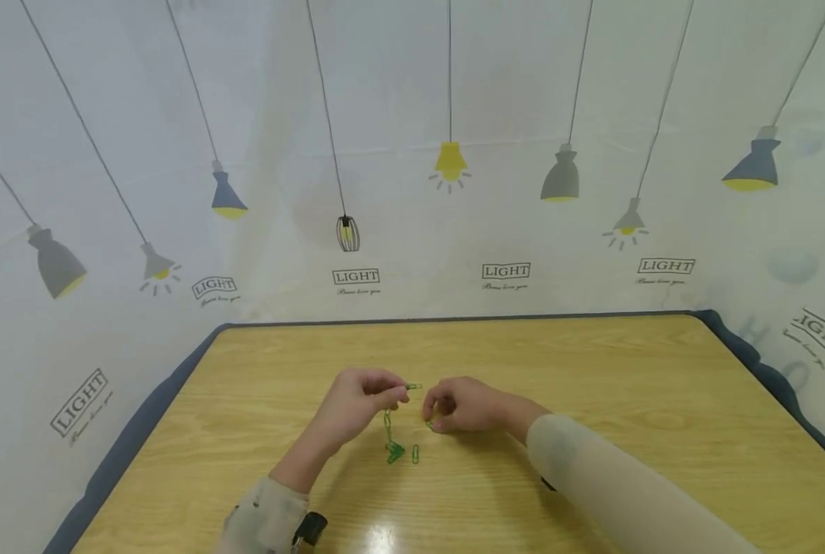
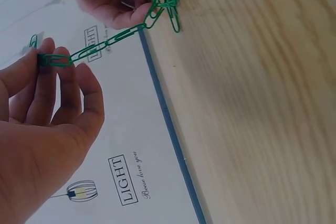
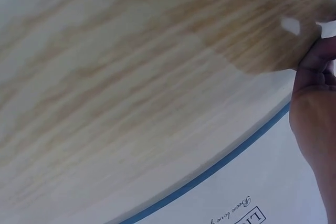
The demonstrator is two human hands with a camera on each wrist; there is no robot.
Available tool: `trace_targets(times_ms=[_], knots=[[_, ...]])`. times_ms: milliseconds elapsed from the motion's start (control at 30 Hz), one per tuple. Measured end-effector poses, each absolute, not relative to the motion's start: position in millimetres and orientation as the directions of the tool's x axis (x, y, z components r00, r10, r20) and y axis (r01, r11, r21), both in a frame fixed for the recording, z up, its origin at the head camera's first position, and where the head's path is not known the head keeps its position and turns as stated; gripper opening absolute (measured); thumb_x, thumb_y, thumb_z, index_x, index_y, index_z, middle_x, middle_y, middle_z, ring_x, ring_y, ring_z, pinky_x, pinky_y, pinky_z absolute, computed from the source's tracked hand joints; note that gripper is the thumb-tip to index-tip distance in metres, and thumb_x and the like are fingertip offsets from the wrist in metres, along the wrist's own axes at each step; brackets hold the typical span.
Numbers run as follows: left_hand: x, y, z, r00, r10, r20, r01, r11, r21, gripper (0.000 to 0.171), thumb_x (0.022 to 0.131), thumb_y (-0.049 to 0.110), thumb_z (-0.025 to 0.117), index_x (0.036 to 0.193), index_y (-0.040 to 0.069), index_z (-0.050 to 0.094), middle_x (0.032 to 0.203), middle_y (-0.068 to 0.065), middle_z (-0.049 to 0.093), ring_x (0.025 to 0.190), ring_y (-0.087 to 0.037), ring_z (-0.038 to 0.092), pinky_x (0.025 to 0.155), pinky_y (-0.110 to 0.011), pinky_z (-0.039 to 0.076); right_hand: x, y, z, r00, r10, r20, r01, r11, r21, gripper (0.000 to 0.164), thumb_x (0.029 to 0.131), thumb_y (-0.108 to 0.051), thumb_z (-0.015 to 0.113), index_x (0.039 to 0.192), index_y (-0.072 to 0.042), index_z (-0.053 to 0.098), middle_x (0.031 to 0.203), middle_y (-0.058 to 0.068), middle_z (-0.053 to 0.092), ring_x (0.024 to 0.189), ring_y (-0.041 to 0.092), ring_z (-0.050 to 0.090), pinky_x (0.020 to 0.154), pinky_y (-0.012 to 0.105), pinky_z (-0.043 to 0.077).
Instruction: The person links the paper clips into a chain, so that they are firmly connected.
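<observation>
My left hand (image 1: 349, 406) pinches the upper end of a chain of green paper clips (image 2: 123, 36) between thumb and fingers, above the table. One end clip (image 1: 414, 386) sticks out past its fingertips toward the right. From that grip the chain hangs down to a small bunch of linked clips (image 1: 395, 452) on the wood. Just to the right, my right hand (image 1: 473, 404) pinches a single green paper clip (image 1: 429, 425) low over the table, fingers curled. In the right wrist view the right hand (image 3: 317, 93) shows only at the edge, its fingertips cut off.
A loose green paper clip (image 1: 415, 454) lies beside the bunch. The wood-grain table (image 1: 592, 369) has a dark blue edging (image 1: 454, 318) along its back. Behind it hangs a pale sheet (image 1: 412, 223) printed with lamps and lettering.
</observation>
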State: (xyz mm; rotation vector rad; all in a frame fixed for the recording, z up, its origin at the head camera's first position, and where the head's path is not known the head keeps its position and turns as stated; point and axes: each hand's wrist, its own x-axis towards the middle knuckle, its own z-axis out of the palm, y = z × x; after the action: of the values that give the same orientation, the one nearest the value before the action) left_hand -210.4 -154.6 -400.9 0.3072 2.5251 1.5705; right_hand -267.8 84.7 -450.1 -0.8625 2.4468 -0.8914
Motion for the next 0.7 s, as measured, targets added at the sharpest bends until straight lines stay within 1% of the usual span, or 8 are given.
trace_targets(times_ms=[133, 300, 367, 467, 600, 700], knots=[[-214, -155, -402, -0.966, 0.256, -0.042, 0.066, 0.400, 0.914, 0.016, 0.104, 0.022, 0.071, 0.112, 0.012, 0.080, 0.108, -0.003, 0.080, 0.102, -0.025, 0.076, 0.100, -0.052, 0.060, -269, 84, -449, -0.722, -0.672, -0.166, -0.415, 0.612, -0.673, 0.015, 0.097, -0.012, 0.077, 0.103, -0.026, 0.075, 0.099, -0.001, 0.060, 0.094, 0.018, 0.052, 0.085, 0.038, 0.045], [-221, -154, -407, -0.959, 0.282, -0.044, 0.075, 0.399, 0.914, 0.015, 0.104, 0.020, 0.072, 0.113, 0.011, 0.080, 0.108, -0.004, 0.080, 0.098, -0.020, 0.075, 0.096, -0.046, 0.062, -269, 84, -448, -0.711, -0.683, -0.168, -0.429, 0.611, -0.666, 0.014, 0.097, -0.011, 0.077, 0.103, -0.024, 0.074, 0.100, -0.001, 0.060, 0.094, 0.018, 0.053, 0.085, 0.038, 0.045], [-223, -153, -410, -0.956, 0.290, -0.041, 0.082, 0.399, 0.913, 0.017, 0.104, 0.020, 0.071, 0.114, 0.009, 0.079, 0.107, -0.004, 0.080, 0.095, -0.017, 0.074, 0.094, -0.043, 0.063, -269, 85, -448, -0.713, -0.681, -0.167, -0.418, 0.604, -0.679, 0.013, 0.097, -0.010, 0.077, 0.103, -0.021, 0.072, 0.098, -0.001, 0.061, 0.093, 0.017, 0.054, 0.083, 0.036, 0.046], [-225, -152, -413, -0.955, 0.294, -0.040, 0.083, 0.395, 0.915, 0.020, 0.103, 0.019, 0.072, 0.115, 0.005, 0.079, 0.106, -0.004, 0.080, 0.094, -0.017, 0.074, 0.091, -0.038, 0.063, -269, 88, -450, -0.726, -0.669, -0.159, -0.388, 0.590, -0.708, 0.013, 0.096, -0.010, 0.079, 0.101, -0.016, 0.069, 0.096, -0.002, 0.063, 0.090, 0.015, 0.056, 0.081, 0.032, 0.049], [-227, -150, -417, -0.955, 0.296, -0.031, 0.088, 0.379, 0.921, 0.021, 0.103, 0.018, 0.072, 0.115, 0.001, 0.078, 0.104, -0.006, 0.080, 0.094, -0.021, 0.075, 0.089, -0.036, 0.063, -268, 93, -451, -0.756, -0.641, -0.134, -0.340, 0.559, -0.756, 0.012, 0.095, -0.010, 0.080, 0.096, -0.012, 0.069, 0.093, -0.002, 0.067, 0.086, 0.013, 0.061, 0.077, 0.027, 0.054], [-228, -148, -419, -0.951, 0.308, -0.016, 0.100, 0.359, 0.928, 0.022, 0.103, 0.015, 0.071, 0.116, -0.002, 0.076, 0.104, -0.010, 0.080, 0.095, -0.025, 0.076, 0.088, -0.036, 0.064, -266, 100, -446, -0.778, -0.616, -0.121, -0.281, 0.513, -0.811, 0.008, 0.095, -0.006, 0.078, 0.098, -0.005, 0.071, 0.091, 0.002, 0.070, 0.082, 0.013, 0.065, 0.072, 0.028, 0.059]])
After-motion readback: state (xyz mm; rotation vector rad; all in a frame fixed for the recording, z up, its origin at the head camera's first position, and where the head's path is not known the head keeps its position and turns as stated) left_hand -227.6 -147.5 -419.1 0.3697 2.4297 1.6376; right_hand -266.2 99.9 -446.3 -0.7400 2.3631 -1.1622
